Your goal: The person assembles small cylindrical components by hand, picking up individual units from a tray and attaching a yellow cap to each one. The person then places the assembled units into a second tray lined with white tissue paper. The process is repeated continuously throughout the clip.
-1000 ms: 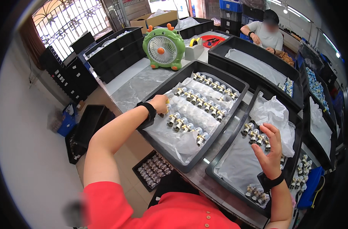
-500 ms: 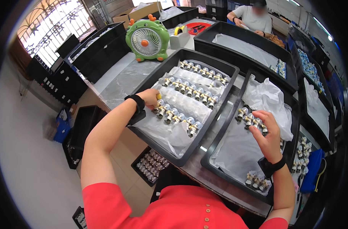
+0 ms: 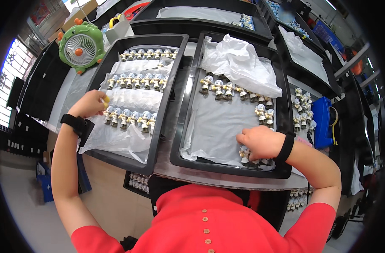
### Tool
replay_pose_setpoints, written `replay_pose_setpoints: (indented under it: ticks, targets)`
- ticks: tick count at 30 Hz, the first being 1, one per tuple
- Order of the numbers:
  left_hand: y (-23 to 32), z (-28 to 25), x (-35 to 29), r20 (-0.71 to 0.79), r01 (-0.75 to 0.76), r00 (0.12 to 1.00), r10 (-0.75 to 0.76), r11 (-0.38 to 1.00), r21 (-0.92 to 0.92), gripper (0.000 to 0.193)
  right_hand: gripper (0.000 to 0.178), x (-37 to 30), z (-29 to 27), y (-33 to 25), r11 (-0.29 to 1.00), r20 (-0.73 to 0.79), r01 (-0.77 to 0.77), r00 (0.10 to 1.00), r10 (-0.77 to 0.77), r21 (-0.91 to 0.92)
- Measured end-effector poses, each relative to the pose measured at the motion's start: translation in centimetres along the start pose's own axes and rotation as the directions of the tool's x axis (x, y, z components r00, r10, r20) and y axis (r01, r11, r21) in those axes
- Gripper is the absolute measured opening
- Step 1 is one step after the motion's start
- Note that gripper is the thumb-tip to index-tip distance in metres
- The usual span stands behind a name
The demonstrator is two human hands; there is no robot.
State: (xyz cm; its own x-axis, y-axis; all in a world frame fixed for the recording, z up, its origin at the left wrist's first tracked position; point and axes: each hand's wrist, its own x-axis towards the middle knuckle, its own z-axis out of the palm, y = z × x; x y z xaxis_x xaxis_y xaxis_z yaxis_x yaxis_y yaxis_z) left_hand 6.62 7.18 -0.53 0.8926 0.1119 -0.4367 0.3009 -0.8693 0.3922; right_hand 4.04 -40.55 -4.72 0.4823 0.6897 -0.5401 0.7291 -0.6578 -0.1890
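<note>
In the right tray (image 3: 218,166), the right hand (image 3: 263,142) has fingers around a figurine (image 3: 244,155); a sideways drag could topple neighbours (image 3: 266,162). Left of that tray, the left hand's (image 3: 89,104) grip is unclear.

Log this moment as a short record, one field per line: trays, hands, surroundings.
Left tray: black rectangular plastic tray, three rows of small white, pale-blue and yellow figurines on white sheets
Right tray: second black rectangular plastic tray, similar figurines, some partly under a crumpled white sheet
Left hand: at the nearest row's left end; small yellow thing against it, kind unclear
Right hand: over figurines in the right tray's near right corner; grip unclear
Beyond left tray: green animal-shaped fan
</note>
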Motion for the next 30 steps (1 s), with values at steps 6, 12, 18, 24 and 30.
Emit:
replay_pose_setpoints:
  ticks: [6, 12, 18, 24, 30]
  targets:
    - [10.3, 2.7, -4.2, -0.085, -0.467, 0.859, 0.505, 0.704, -0.535, 0.028, 0.037, 0.4, 0.4, 0.6, 0.978, -0.052, 0.131, 0.991, -0.125, 0.162]
    - [16.1, 8.9, -4.6, 0.042, -0.477, 0.744, 0.667, 0.574, -0.666, 0.038, 0.031, 1.2, -5.1, -0.7, 0.905, -0.508, 0.329, 0.847, -0.156, 0.270]
    - [18.2, 10.3, -3.4, 0.154, -0.248, 0.679, 0.718, 0.421, -0.873, 0.057, 0.033, 2.7, -7.0, -1.9, 0.815, -0.820, 0.473, 0.572, 0.003, 0.333]
    - [18.1, 11.6, -2.1, 0.063, -0.267, 0.725, 0.686, 0.364, -0.892, 0.061, 0.039, 4.8, -6.1, -1.7, 0.805, -0.878, 0.483, 0.470, 0.094, 0.345]
    - [17.4, 12.9, -0.9, 0.032, -0.234, 0.751, 0.659, 0.311, -0.921, 0.061, 0.048, 6.1, -5.0, -0.9, 0.771, -0.860, 0.494, 0.493, 0.133, 0.402]
